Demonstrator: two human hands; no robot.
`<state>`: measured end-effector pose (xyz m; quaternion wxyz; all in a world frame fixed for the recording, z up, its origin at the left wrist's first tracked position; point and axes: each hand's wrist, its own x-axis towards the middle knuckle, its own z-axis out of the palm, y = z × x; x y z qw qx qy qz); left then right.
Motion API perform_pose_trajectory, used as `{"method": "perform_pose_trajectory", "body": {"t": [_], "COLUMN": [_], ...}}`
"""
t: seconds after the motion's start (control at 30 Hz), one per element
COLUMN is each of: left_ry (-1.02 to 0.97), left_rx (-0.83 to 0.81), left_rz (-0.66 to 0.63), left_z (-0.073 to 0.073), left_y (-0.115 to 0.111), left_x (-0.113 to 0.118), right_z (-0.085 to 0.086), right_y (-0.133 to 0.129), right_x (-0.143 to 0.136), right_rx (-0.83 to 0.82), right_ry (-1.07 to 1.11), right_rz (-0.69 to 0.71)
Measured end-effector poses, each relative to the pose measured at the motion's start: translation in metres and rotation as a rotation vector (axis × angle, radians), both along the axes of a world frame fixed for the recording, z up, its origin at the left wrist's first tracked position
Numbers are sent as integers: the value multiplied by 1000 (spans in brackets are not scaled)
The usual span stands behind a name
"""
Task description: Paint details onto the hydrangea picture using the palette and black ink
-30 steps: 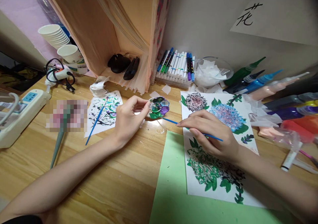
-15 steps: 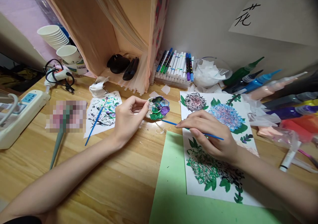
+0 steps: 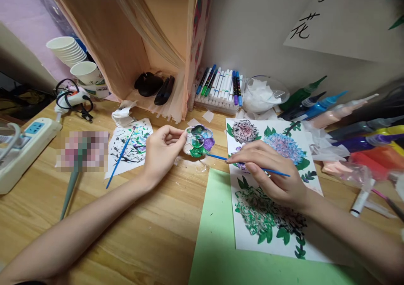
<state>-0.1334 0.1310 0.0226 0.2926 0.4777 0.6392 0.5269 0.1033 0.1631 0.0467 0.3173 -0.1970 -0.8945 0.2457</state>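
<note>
My left hand [image 3: 164,153] pinches the left rim of a small round paint palette [image 3: 207,143], whose wells hold green, purple and dark paint. In my right hand [image 3: 270,173] is a thin blue paintbrush [image 3: 217,157], its tip at the palette's lower right edge by the green paint. Under that hand lies a white sheet [image 3: 249,241] painted with fluffy flowers in pink-black, blue and green, with green leaves. My right hand covers part of it. Green paper [image 3: 211,243] lies beneath the sheet.
Left of my left hand, another blue paintbrush [image 3: 120,158] rests on paint-smeared paper [image 3: 139,161]. A power strip [image 3: 28,150] and paper cups [image 3: 85,74] stand at the left. Markers [image 3: 219,85], a bowl of tissue [image 3: 261,95] and paint bottles [image 3: 325,106] line the back.
The view has shifted slightly. My left hand still holds the palette, and the brush in my right hand stays at the palette's edge with only a small shift.
</note>
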Motion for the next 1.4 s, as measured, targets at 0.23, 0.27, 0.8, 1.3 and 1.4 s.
{"method": "perform_pose_trajectory", "body": {"t": [0.23,0.27,0.8,1.3,1.4], "left_ry": [-88,-87,-230,-202,-179], "left_rx": [-200,-225,-302,-421,-419], "left_rz": [-2,-13,-118,41,46], "left_z": [9,12,22,-16,-14], "left_y": [7,8,33,21,21], "left_x": [0,2,60,36,38], "right_z": [9,11,17,-22,-25], "right_y": [-7,-9,-3,34,35], "right_x": [8,10,137,150,151], "right_rx": [-24,-27,-60,92,102], "right_ry": [-4,4,333,41,47], "right_rz": [3,3,-894,-849,-859]}}
